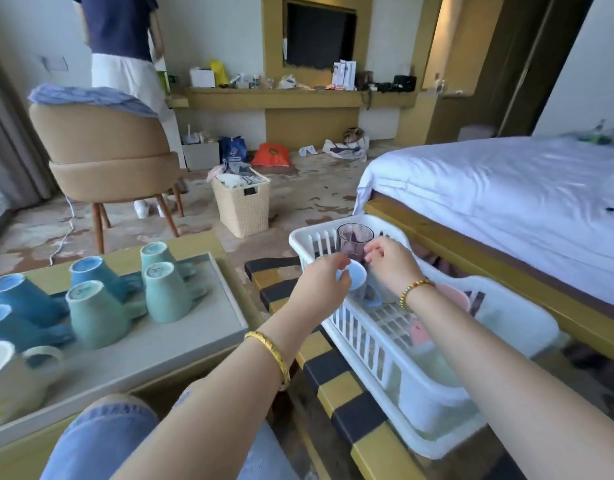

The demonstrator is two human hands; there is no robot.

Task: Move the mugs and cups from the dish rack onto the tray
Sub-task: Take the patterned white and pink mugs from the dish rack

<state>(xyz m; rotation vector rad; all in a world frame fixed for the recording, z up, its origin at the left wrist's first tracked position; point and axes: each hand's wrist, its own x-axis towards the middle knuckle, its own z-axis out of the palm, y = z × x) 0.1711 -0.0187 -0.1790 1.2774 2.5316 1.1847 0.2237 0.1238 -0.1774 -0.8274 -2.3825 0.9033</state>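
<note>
head view: both hands working at the dish rack's far end.
left hand: grip curling around a pale blue cup, upside down in the rack.
right hand: grip pinching the purple glass, upright at the rack's far corner.
advice: lift each straight up, clearing the slats, before swinging toward the tray.
tray: holding inverted blue and green mugs.
</note>
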